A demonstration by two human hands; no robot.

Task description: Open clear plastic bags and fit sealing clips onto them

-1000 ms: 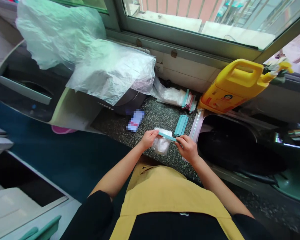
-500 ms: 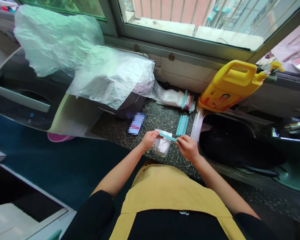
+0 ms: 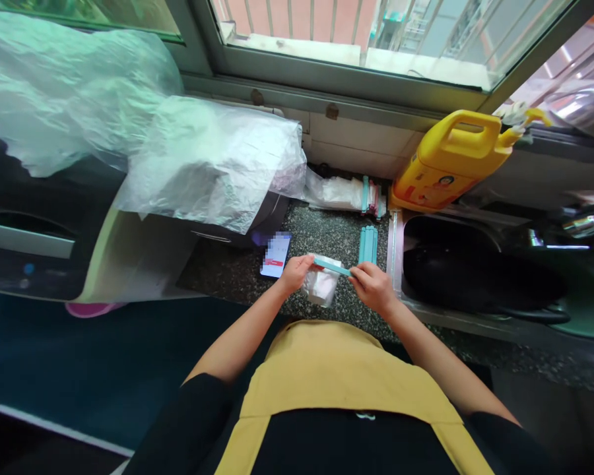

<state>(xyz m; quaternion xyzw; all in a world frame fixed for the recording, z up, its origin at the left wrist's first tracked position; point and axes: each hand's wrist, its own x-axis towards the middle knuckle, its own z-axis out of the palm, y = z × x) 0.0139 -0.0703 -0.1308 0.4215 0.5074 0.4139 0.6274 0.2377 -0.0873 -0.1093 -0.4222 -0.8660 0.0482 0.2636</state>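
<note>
My left hand [image 3: 294, 273] and my right hand [image 3: 371, 287] each pinch one end of a teal sealing stick [image 3: 332, 266] held level over the speckled counter [image 3: 321, 232]. The stick sits across the mouth of a small clear plastic bag [image 3: 321, 287] with something whitish inside, which hangs below it between my hands. A short row of spare teal sticks [image 3: 368, 244] lies on the counter just beyond my right hand. Farther back lies a pile of filled bags [image 3: 345, 192] closed with teal and pink sticks.
A yellow jug [image 3: 453, 163] leans at the back right, above a dark sink [image 3: 480, 270]. Left of my hands lies a small blurred card [image 3: 276, 254]. Crumpled clear plastic [image 3: 208, 158] covers a dark appliance [image 3: 34, 218] at the left. A window runs along the back.
My hands keep the same pinch on the stick and bag. The camera has swung, so the scene has shifted to the right and slightly up in view.
</note>
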